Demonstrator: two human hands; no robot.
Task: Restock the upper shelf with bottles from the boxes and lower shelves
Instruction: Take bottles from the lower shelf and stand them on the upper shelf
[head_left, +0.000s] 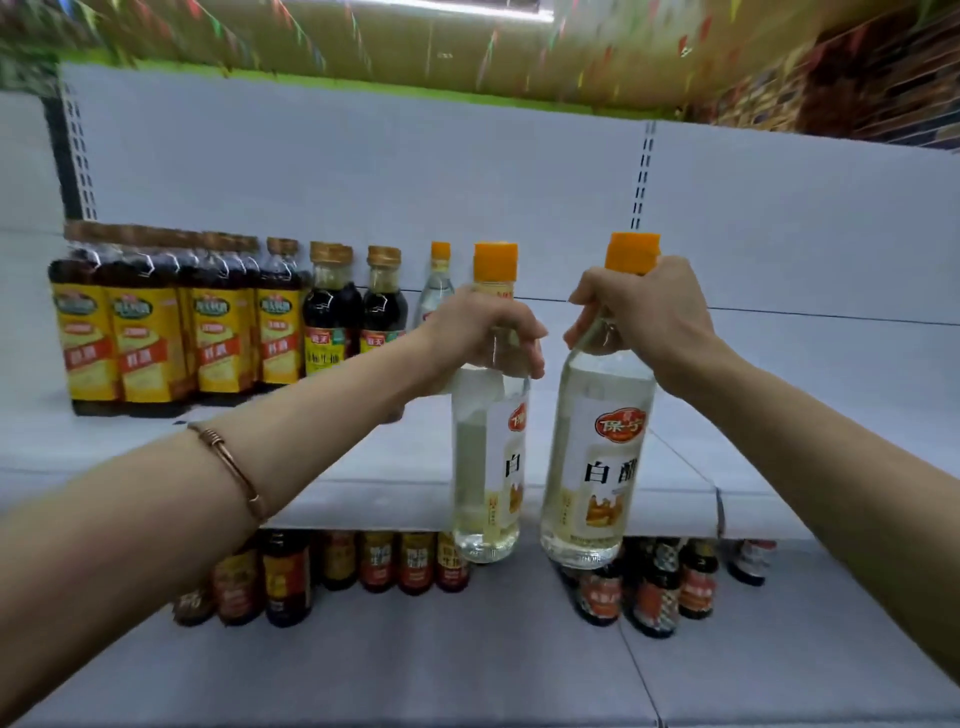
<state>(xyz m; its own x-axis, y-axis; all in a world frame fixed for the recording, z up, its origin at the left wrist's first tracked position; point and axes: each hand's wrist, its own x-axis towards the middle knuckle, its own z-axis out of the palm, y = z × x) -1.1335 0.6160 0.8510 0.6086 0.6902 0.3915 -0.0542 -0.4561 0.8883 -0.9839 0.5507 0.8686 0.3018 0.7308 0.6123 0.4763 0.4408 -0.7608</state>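
Each hand grips a clear vinegar bottle by the neck, left hand (483, 332) on the left bottle (488, 467), right hand (641, 317) on the right bottle (597, 467), both hanging just before the upper shelf (363, 467). Placing looks underway; next, lift them over the lip beside the standing clear bottle (438, 291).

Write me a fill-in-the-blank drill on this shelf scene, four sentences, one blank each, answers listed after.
1. Each hand, the left hand and the right hand, grips one clear bottle by its ____.
2. The caps on both held bottles, the left bottle and the right bottle, are ____ in colour.
3. The bracelet sits on the ____ arm.
4. The dark bottles with yellow labels stand at the ____ end of the upper shelf.

Missing words: neck; orange; left; left
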